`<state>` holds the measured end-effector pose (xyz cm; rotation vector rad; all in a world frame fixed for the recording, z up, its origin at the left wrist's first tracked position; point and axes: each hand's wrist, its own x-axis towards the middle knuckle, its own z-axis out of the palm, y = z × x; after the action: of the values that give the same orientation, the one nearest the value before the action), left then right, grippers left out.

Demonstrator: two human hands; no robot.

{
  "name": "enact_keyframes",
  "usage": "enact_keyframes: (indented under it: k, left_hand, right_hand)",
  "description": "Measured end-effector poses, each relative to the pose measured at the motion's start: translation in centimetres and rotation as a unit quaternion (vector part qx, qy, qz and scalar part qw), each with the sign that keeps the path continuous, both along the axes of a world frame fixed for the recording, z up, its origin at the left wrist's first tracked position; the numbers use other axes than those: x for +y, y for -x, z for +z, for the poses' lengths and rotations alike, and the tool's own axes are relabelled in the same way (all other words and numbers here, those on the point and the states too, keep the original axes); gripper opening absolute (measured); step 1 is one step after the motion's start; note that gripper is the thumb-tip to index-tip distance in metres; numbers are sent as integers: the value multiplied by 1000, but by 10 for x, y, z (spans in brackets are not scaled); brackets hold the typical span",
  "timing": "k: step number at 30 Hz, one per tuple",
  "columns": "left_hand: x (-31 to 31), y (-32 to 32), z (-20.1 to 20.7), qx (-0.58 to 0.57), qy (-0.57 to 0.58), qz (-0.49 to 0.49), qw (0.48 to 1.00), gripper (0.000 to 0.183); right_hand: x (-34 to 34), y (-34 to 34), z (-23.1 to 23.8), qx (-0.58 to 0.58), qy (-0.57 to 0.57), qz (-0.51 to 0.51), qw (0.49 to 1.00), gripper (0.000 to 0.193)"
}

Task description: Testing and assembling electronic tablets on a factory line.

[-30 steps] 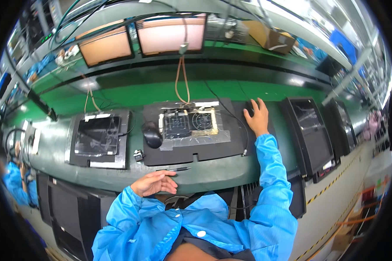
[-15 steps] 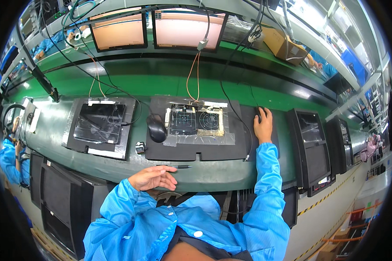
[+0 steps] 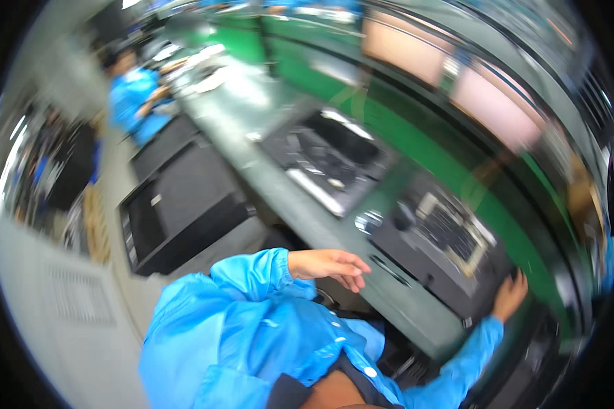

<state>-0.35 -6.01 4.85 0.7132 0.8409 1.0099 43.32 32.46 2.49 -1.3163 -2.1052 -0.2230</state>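
Motion blurs the whole head view. My left hand (image 3: 331, 266) hovers at the front edge of the green workbench (image 3: 307, 221), fingers loosely stretched and holding nothing. A dark pen (image 3: 390, 271) lies on the bench just beyond its fingertips. My right hand (image 3: 510, 297) rests over a black computer mouse (image 3: 514, 273), mostly covered by the fingers, at the right end of a black pad (image 3: 416, 269). On that pad a taped frame (image 3: 483, 235) surrounds dark plates. A second black mouse (image 3: 403, 217) sits at the pad's left end, near a small silvery item (image 3: 368, 221).
Farther left lies a black board with a glossy dark panel (image 3: 341, 135) and cables. Two lit monitors (image 3: 494, 105) stand behind the bench. Large black trays (image 3: 191, 191) are beside the bench at left. A co-worker in blue (image 3: 133, 99) sits at its far end.
The view has swung left and tilted, so the bench now runs diagonally and the co-worker shows more fully. My right hand stays on the mouse; my left remains raised near the edge.
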Motion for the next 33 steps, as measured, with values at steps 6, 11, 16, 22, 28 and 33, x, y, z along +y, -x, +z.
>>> enact_keyframes:
  k: [6,11,16,22,28,33]
  left_hand:
    - [-174,92,117,32,-167,492,854,34]
    - [-363,216,58,610,290,602,426,78]
    - [-372,227,22,719,459,344,392,98]
    - [-429,259,-1,661,505,343,437,81]
    - [-386,279,21,758,470,259,372,74]
    - [-430,307,39,744,492,270,362,84]
  right_hand:
    - [41,-12,-46,-26,-21,-23,999,51]
    - [53,-3,-48,-3,-11,-56,998,53]
    - [17,3,-28,38,-9,25,999,55]
    - [17,28,-18,58,-51,-9,997,48]
    - [21,12,-27,72,-25,-35,997,41]
    - [20,10,-27,79,-18,-38,996,39]
